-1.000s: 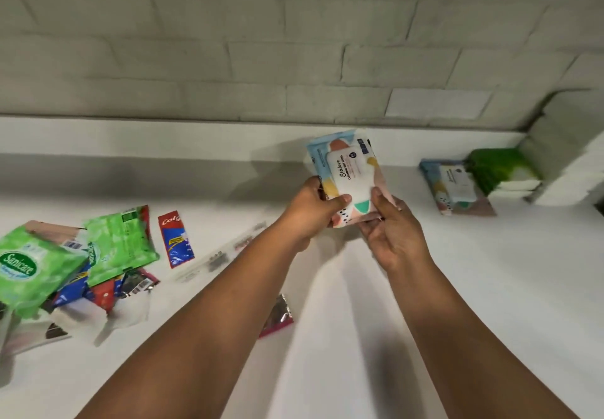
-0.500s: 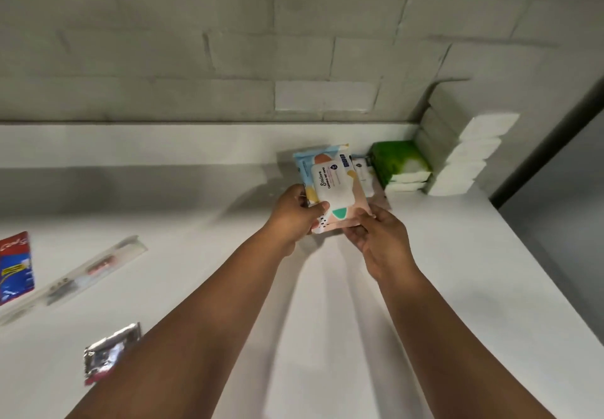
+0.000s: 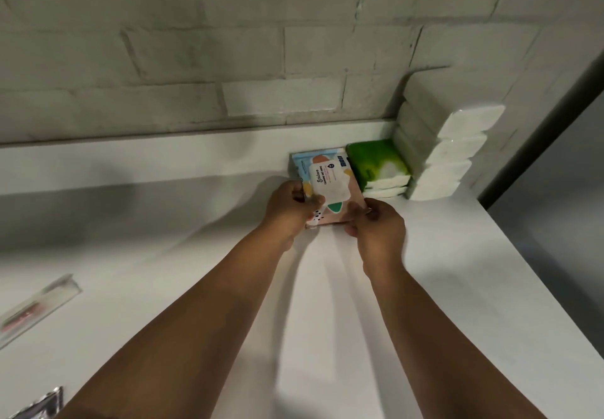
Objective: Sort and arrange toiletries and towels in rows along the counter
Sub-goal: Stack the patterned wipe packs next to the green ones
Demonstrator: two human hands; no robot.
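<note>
- Wet wipes pack (image 3: pixel 327 186) sits at the back of the table (image 3: pixel 441 287), just left of the green pack (image 3: pixel 376 162). It looks laid on a matching pack; I can't confirm that from this angle.
- Your left hand (image 3: pixel 289 211) pinches the pack's left edge, fingers curled round it. Your right hand (image 3: pixel 379 227) pinches the near right corner.
- Judgement: you're seating the pack in the row. Square its right edge to the green pack, touching, not overlapping. Line the back edge up with the ledge (image 3: pixel 163 157).
- Soft pouch, it will likely slide. Press it flat before you let go, one hand at a time.
- Right of the green pack: white tissue stack (image 3: pixel 447 157), tight in the corner.
- Table is plain white and smooth. A clear toothbrush sleeve (image 3: pixel 36 307) lies far left, a foil sachet (image 3: pixel 42 402) at the near left edge; both probably unsorted.
- Back wall (image 3: pixel 228 58) is painted grey block. A dark panel (image 3: pixel 555 206) runs along the right edge.
</note>
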